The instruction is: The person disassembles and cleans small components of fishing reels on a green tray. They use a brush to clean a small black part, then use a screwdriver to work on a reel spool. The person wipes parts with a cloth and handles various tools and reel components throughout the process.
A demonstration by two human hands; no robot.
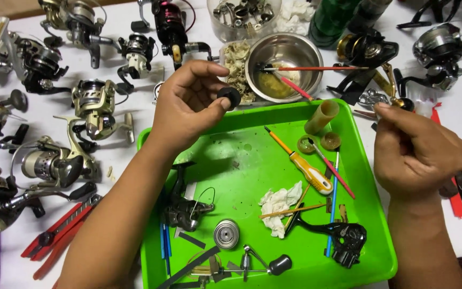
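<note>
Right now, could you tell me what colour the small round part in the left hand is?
Black; the small round part shows best in the head view.

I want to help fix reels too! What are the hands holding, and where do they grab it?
The left hand pinches a small black knob by its sides. The right hand is curled; what it holds cannot be told.
</note>
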